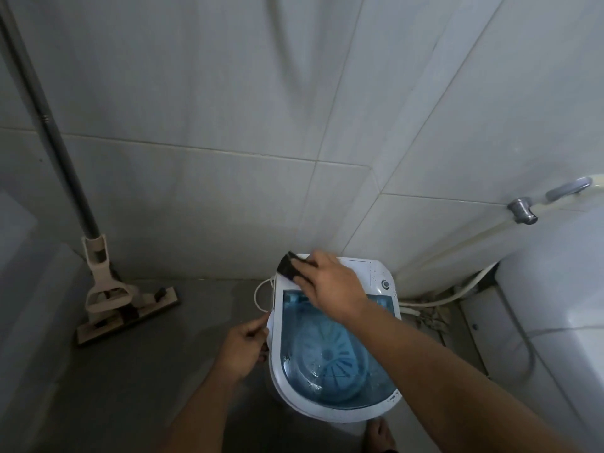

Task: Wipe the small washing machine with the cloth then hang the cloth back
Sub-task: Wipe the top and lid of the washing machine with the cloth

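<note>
A small white washing machine (333, 338) stands on the grey floor (137, 380), close to the tiled wall (228, 125). Its see-through blue lid (327, 354) shows a round wheel down inside the tub.

The right hand (330, 286) reaches over the back of the machine. It presses a dark cloth (289, 268) flat on the far left corner of the white top — the fingers lie spread over the cloth and hold it down. Only a bit of the cloth peeks out past the fingertips.

The left hand (243, 348) is at the left side of the machine, touching its white rim. Its fingers are curled in and pinch the edge there.

A mop (108, 289) leans on the wall to the left, its flat head on the floor. A big white machine (555, 305) stands at the right, with a tap (523, 210) and hoses (457, 295) behind it. A bare foot (380, 434) shows at the bottom.
</note>
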Tool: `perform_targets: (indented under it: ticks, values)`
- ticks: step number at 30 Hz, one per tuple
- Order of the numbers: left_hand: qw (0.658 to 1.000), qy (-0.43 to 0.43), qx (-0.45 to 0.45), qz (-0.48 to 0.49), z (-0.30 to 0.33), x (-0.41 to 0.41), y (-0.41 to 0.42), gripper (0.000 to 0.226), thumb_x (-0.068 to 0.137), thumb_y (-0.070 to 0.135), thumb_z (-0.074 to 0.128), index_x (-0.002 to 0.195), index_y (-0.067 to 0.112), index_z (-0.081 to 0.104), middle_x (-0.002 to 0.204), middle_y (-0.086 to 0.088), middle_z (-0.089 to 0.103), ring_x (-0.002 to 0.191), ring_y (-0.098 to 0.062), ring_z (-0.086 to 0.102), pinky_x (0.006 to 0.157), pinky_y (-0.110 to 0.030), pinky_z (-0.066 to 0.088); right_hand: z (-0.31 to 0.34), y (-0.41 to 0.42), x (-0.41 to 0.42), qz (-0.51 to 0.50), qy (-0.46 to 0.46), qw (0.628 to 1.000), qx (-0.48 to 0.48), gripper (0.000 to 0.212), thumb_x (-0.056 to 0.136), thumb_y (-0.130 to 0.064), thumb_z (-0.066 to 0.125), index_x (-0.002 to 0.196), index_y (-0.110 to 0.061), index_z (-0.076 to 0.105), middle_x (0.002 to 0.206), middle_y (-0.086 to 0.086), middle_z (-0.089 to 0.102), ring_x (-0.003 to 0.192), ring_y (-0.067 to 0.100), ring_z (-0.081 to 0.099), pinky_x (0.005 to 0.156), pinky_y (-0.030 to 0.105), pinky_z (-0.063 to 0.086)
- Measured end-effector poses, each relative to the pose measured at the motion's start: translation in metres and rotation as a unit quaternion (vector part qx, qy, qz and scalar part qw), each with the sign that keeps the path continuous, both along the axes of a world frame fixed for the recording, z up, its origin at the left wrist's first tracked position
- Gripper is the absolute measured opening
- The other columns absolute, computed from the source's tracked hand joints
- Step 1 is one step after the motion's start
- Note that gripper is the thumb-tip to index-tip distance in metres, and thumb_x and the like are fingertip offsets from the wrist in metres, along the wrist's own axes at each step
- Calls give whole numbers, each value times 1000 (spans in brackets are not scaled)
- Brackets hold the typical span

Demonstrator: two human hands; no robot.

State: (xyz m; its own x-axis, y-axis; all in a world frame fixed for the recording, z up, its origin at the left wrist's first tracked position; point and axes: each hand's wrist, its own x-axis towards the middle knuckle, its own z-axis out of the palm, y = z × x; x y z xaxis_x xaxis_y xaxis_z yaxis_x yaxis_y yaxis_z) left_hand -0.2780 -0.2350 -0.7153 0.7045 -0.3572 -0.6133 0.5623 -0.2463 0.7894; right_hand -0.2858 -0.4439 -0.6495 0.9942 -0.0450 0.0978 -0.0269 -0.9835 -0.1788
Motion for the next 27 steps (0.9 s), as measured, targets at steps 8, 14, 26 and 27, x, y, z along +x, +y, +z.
perform_targets:
  ticks: [8, 14, 26, 27]
  values:
    - [1000, -5, 7, -10, 9, 0, 1, 35, 98, 5, 51, 121, 26, 68, 78, 5, 79, 83, -29, 72, 79, -45, 60, -12, 21, -30, 23, 25, 999, -37, 45, 98, -38, 58, 140, -22, 56, 111, 10, 57, 94, 32, 57, 67, 45, 58]
    - [1000, -15, 22, -16, 11, -1, 0, 37, 98, 7, 52, 130, 22, 63, 93, 0, 73, 85, -21, 70, 74, -32, 60, 1, -10, 0, -156, -18, 987, 29, 44, 103, -38, 52, 144, -23, 54, 117, 8, 55, 105, 27, 53, 75, 44, 58]
    - [1000, -10, 18, -14, 22, -2, -1, 36, 98, 2, 50, 127, 15, 64, 78, 8, 74, 58, -6, 70, 48, -16, 54, -1, 3, 28, -192, 1, 980, 43, 46, 103, -40, 49, 146, -23, 50, 124, 11, 52, 114, 33, 51, 85, 45, 54]
    - [1000, -10, 20, -12, 22, -2, -1, 35, 98, 2, 50, 128, 15, 64, 80, 3, 73, 62, -9, 69, 49, -18, 55, -4, 10, 23, -180, 2, 984, 21, 47, 103, -39, 49, 147, -21, 49, 123, 13, 53, 111, 34, 52, 84, 46, 54]
